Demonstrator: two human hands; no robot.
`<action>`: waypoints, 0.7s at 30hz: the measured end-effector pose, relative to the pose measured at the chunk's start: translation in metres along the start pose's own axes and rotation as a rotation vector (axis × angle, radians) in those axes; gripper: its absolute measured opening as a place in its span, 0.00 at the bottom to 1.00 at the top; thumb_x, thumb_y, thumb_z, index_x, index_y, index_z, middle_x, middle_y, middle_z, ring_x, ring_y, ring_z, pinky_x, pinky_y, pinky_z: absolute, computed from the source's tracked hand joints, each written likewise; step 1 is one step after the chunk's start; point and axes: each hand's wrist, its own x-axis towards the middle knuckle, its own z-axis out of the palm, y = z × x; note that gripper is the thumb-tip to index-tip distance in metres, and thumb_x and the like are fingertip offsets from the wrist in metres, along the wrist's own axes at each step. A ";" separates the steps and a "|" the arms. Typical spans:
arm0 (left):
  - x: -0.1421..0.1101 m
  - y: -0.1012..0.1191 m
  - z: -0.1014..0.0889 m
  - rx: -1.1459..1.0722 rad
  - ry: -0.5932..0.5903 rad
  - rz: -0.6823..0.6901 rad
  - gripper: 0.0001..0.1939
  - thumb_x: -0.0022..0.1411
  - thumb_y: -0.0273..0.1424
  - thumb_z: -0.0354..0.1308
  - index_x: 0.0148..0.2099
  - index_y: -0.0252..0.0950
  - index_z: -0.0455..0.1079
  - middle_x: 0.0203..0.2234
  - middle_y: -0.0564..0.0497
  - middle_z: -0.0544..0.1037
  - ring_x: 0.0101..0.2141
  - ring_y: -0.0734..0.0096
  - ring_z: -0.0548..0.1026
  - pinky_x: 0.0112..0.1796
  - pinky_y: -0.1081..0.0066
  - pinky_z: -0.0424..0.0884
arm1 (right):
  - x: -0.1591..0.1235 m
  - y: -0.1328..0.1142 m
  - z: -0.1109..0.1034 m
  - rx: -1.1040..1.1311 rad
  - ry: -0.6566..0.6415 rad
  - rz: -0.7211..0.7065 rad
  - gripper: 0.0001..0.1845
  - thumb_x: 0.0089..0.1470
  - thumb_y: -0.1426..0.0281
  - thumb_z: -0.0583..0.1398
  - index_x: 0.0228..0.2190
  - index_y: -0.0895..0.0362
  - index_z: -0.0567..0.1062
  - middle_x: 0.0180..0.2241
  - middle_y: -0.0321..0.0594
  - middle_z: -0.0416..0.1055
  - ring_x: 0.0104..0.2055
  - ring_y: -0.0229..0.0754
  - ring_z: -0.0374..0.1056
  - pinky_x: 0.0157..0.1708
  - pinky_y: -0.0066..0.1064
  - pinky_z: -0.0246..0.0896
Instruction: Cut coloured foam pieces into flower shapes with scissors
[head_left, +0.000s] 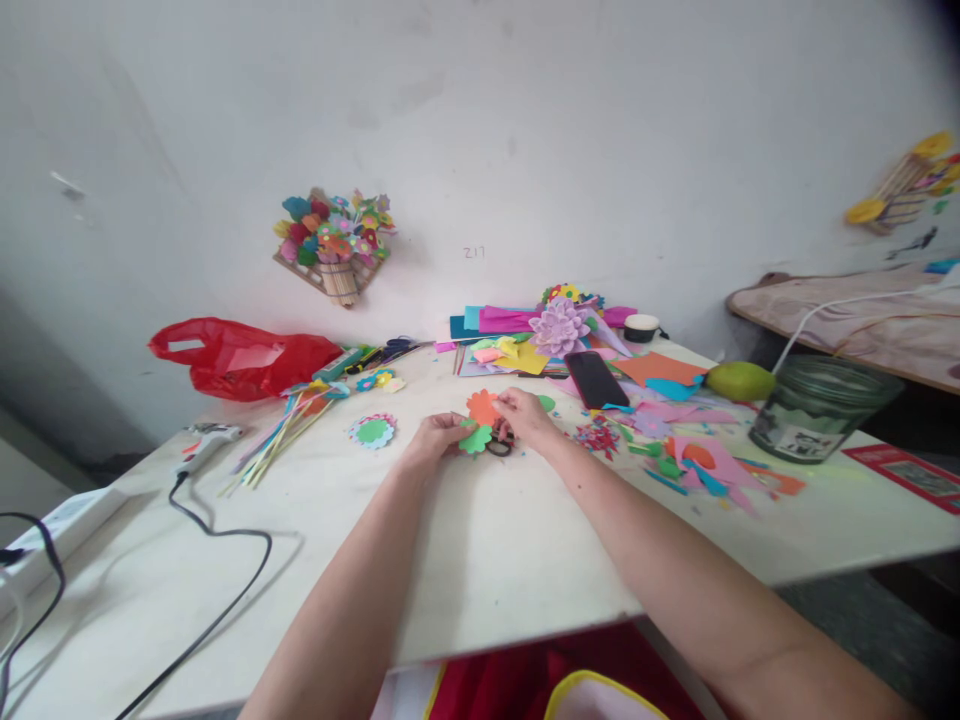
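Over the middle of the white table (480, 540), my left hand (441, 434) pinches a green scalloped flower cutout (475, 437) by its left edge. An orange flower cutout (482, 406) is held between the fingers of my right hand (523, 413), just above and beside the green one; whether the two touch, I cannot tell. Dark scissors (499, 446) lie beneath my right hand, partly covered. To the left, a layered round flower (373, 431) with a green centre, pale blue ring and pink edge lies flat. Part of a green disc (546, 403) shows beyond my right hand.
Colourful scraps (697, 455), a phone (596, 380) and a glass jar (814, 410) occupy the right side. Thin sticks (281, 440), a red plastic bag (244, 358) and a corded glue gun (208, 447) sit left. Coloured sheets (517, 320) are piled at the back.
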 end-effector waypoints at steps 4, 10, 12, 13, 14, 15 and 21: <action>0.000 0.001 0.001 -0.011 0.029 0.013 0.18 0.36 0.39 0.71 0.25 0.32 0.69 0.18 0.51 0.75 0.19 0.75 0.71 0.22 0.75 0.65 | 0.011 0.006 -0.020 -0.194 0.312 0.042 0.11 0.53 0.64 0.54 0.31 0.57 0.73 0.24 0.39 0.73 0.27 0.39 0.71 0.28 0.26 0.61; 0.002 0.000 -0.001 -0.044 0.055 0.042 0.18 0.38 0.39 0.70 0.27 0.33 0.68 0.17 0.52 0.74 0.18 0.75 0.71 0.21 0.74 0.66 | 0.014 0.016 -0.051 -0.583 0.429 0.210 0.14 0.52 0.64 0.55 0.34 0.56 0.78 0.37 0.48 0.75 0.41 0.50 0.71 0.36 0.34 0.61; 0.002 -0.001 -0.001 -0.054 0.052 0.052 0.18 0.39 0.39 0.70 0.28 0.32 0.69 0.18 0.51 0.75 0.18 0.74 0.72 0.21 0.74 0.67 | 0.014 0.018 -0.053 -0.654 0.462 0.151 0.16 0.51 0.66 0.56 0.39 0.57 0.77 0.43 0.50 0.73 0.45 0.50 0.69 0.38 0.34 0.61; 0.003 -0.001 -0.001 -0.060 0.053 0.053 0.18 0.39 0.39 0.70 0.28 0.32 0.70 0.19 0.50 0.75 0.19 0.73 0.72 0.21 0.74 0.67 | 0.013 0.019 -0.052 -0.683 0.472 0.117 0.17 0.51 0.66 0.57 0.41 0.57 0.76 0.45 0.50 0.72 0.47 0.50 0.68 0.40 0.34 0.60; 0.003 -0.001 -0.002 -0.069 0.058 0.056 0.18 0.39 0.38 0.70 0.29 0.31 0.70 0.20 0.49 0.76 0.19 0.72 0.73 0.22 0.74 0.68 | 0.013 0.018 -0.051 -0.703 0.473 0.087 0.17 0.51 0.67 0.56 0.43 0.57 0.75 0.46 0.50 0.72 0.47 0.50 0.67 0.40 0.33 0.60; 0.003 0.000 -0.002 -0.083 0.065 0.060 0.18 0.39 0.38 0.70 0.29 0.31 0.70 0.20 0.49 0.76 0.20 0.72 0.73 0.22 0.74 0.68 | 0.012 0.017 -0.049 -0.719 0.457 0.064 0.18 0.52 0.67 0.56 0.43 0.57 0.75 0.45 0.50 0.72 0.47 0.49 0.68 0.40 0.34 0.60; 0.003 0.000 -0.002 -0.181 0.122 0.107 0.15 0.42 0.33 0.68 0.31 0.31 0.70 0.20 0.50 0.76 0.20 0.71 0.74 0.20 0.75 0.69 | -0.003 -0.003 -0.028 -0.906 0.213 -0.096 0.16 0.54 0.62 0.53 0.41 0.53 0.75 0.38 0.45 0.76 0.43 0.47 0.70 0.39 0.33 0.59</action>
